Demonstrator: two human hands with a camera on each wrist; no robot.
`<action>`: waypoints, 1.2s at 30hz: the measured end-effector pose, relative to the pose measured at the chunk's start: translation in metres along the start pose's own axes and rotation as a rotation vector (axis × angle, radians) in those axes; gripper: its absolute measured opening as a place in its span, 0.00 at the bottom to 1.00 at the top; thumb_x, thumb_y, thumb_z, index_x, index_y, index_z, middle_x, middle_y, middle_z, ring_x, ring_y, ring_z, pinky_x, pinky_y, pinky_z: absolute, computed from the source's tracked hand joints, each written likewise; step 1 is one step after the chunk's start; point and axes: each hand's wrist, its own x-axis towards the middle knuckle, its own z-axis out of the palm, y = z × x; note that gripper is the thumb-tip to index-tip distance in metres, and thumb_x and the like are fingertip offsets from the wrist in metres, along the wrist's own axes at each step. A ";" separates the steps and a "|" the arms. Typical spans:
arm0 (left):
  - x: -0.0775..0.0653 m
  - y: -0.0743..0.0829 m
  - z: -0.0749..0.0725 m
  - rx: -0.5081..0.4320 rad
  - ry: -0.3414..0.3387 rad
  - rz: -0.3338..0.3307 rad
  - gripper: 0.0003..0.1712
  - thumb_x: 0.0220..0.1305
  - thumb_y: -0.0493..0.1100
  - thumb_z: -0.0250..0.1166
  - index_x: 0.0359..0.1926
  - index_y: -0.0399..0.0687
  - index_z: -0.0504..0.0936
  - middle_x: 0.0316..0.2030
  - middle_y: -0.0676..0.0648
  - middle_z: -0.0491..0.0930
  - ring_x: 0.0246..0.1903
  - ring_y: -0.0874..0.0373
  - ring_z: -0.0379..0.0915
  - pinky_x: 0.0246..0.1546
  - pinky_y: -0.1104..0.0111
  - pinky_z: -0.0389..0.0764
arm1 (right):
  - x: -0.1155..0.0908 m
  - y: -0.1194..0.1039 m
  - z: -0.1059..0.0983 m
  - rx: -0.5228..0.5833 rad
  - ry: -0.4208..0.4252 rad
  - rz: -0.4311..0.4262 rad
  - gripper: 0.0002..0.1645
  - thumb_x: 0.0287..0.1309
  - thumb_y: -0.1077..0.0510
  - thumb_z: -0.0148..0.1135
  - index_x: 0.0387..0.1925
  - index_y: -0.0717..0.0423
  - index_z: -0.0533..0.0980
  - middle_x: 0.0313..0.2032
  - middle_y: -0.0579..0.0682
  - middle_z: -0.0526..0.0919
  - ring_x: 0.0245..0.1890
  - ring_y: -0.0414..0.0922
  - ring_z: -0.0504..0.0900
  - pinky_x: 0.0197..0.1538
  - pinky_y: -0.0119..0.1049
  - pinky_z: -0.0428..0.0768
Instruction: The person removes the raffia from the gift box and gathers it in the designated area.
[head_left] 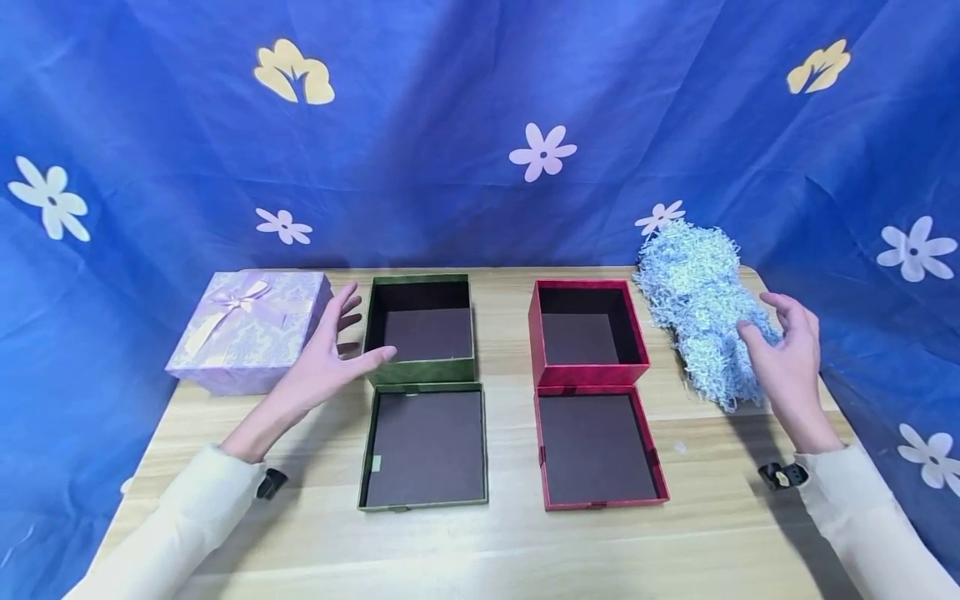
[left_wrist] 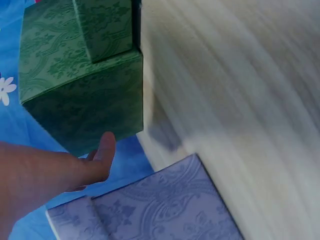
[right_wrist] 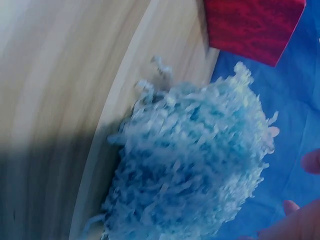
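Observation:
My left hand (head_left: pixel 324 357), fingers spread, hovers between a lavender gift box (head_left: pixel 258 333) with a ribbon bow and an uncovered dark green box (head_left: pixel 420 372). Its thumb overlaps the green box's front left corner in the head view. In the left wrist view, the thumb (left_wrist: pixel 106 155) shows against the green box's patterned side. On the right, a heap of light blue shredded paper (head_left: pixel 701 308) lies at the table's back corner. My right hand (head_left: pixel 791 362) is beside the heap, thumb and fingers apart, holding nothing.
In front of the green box lies its lid (head_left: pixel 427 450), inside up. A red box (head_left: pixel 588 375) stands uncovered right of centre, with its upturned lid (head_left: pixel 600 450) before it. Behind the wooden table (head_left: pixel 465 558) hangs a blue flowered cloth (head_left: pixel 420 167).

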 end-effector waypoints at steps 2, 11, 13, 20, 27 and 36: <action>-0.001 0.003 -0.001 -0.019 -0.002 0.007 0.66 0.69 0.46 0.77 0.90 0.60 0.38 0.86 0.40 0.46 0.82 0.35 0.47 0.73 0.33 0.61 | -0.004 -0.003 0.001 0.051 0.030 -0.002 0.33 0.73 0.56 0.64 0.76 0.55 0.73 0.75 0.52 0.63 0.79 0.55 0.62 0.80 0.48 0.59; -0.009 0.018 -0.008 -0.028 0.011 0.017 0.62 0.73 0.45 0.75 0.90 0.60 0.41 0.85 0.41 0.49 0.81 0.36 0.51 0.74 0.35 0.62 | -0.026 -0.028 0.009 0.534 -0.080 -0.027 0.23 0.75 0.70 0.63 0.67 0.57 0.78 0.63 0.50 0.77 0.60 0.42 0.83 0.57 0.24 0.80; -0.011 0.021 -0.009 -0.021 0.015 0.019 0.60 0.73 0.45 0.74 0.90 0.62 0.42 0.85 0.42 0.51 0.80 0.37 0.53 0.73 0.35 0.64 | -0.032 -0.035 0.012 0.618 -0.157 -0.048 0.22 0.76 0.71 0.61 0.66 0.58 0.77 0.62 0.52 0.77 0.58 0.42 0.85 0.56 0.26 0.82; -0.017 0.027 -0.014 -0.005 0.033 0.056 0.57 0.75 0.41 0.72 0.90 0.60 0.44 0.83 0.39 0.56 0.75 0.38 0.60 0.66 0.63 0.75 | -0.047 -0.058 0.023 0.656 -0.373 -0.047 0.24 0.81 0.65 0.58 0.73 0.52 0.70 0.66 0.53 0.73 0.62 0.45 0.84 0.58 0.33 0.84; -0.027 0.032 -0.031 -0.019 0.111 0.096 0.50 0.77 0.35 0.68 0.88 0.52 0.51 0.76 0.41 0.66 0.70 0.50 0.65 0.59 0.80 0.73 | -0.058 -0.088 0.038 0.678 -0.468 -0.019 0.27 0.83 0.63 0.56 0.76 0.52 0.65 0.69 0.56 0.70 0.62 0.47 0.83 0.60 0.35 0.84; -0.050 0.027 -0.071 -0.314 0.235 0.125 0.36 0.76 0.28 0.66 0.79 0.54 0.69 0.65 0.55 0.78 0.54 0.61 0.76 0.44 0.79 0.81 | -0.063 -0.132 0.079 0.658 -0.538 -0.033 0.30 0.80 0.64 0.55 0.79 0.57 0.65 0.72 0.61 0.69 0.67 0.58 0.79 0.60 0.39 0.85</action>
